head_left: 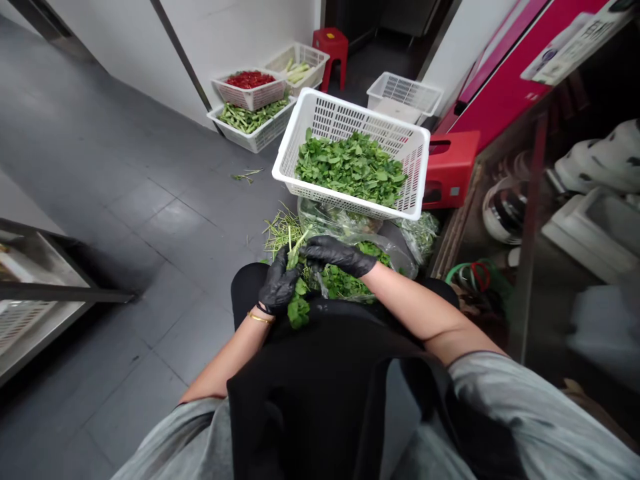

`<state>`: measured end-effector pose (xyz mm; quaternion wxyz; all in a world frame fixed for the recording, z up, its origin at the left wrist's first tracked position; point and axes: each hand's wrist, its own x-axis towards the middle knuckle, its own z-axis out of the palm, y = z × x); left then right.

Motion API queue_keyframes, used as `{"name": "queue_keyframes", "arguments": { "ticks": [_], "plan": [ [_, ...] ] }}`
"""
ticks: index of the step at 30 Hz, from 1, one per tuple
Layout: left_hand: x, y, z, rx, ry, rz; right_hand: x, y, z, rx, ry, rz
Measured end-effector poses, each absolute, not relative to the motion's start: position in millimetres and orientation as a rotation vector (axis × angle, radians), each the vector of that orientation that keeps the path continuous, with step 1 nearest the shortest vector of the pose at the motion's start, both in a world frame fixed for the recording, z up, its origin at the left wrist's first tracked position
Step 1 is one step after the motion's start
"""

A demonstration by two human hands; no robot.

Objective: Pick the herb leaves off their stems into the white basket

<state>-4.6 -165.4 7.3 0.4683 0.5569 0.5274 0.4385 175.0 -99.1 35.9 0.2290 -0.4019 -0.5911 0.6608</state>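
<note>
My left hand [280,283], in a black glove, is closed around a small bunch of leafy greens [299,308]. Pale stems stick up past its fingers and leaves hang down below. My right hand [340,255], also gloved in black, has its fingers bent in at the same bunch, near the stems; its fingertips are partly hidden. Under the right hand lies an open clear plastic bag [400,257] of more greens [345,283]. Just beyond my hands is a pile of thin cut stems [283,230] on the floor. A white slotted basket [295,177] holds loose picked leaves [353,163].
Ahead left, a basket of red chillies [251,80] rests on a basket of green pods [250,120]. Behind them are a red stool [333,50] and pale vegetables [297,70]. A red plastic stool [453,167] stands right of the leaf basket. Metal shelving [533,233] lines my right.
</note>
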Motion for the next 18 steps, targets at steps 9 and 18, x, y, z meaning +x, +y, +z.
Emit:
{"name": "queue_keyframes", "arguments": {
  "ticks": [9,18],
  "plan": [
    [-20,-161,13,1.068,1.154,0.835,179,-86,30,-1.158,-1.559,1.808],
    [-28,-165,21,0.837,1.182,1.056,201,-78,47,-1.080,-1.718,1.868]
  ]
}}
